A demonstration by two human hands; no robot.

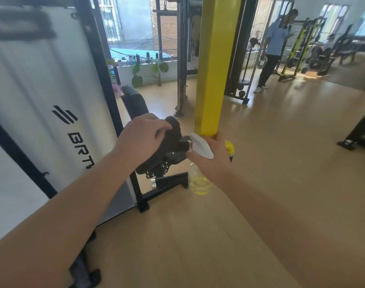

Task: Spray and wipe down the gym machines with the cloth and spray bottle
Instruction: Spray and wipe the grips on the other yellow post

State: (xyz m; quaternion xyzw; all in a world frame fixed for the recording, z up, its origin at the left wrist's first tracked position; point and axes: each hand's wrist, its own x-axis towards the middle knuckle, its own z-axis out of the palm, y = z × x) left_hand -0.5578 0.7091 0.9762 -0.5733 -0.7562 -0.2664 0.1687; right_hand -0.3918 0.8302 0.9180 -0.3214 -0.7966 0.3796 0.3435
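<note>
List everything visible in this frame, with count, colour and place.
cloth: one, black, in the left hand, over the bracket
spray bottle: one, clear with yellow liquid and a white head, in the right hand
post: one, yellow, upright at centre
panel: one, white with black lettering, left
bracket: one, black, low between panel and post
plants: two, green, below the window
bottles: a row, count unclear, on the windowsill
person: one, blue shirt, back right
floor: pale wood
left hand: grips the cloth
right hand: holds the spray bottle
</note>
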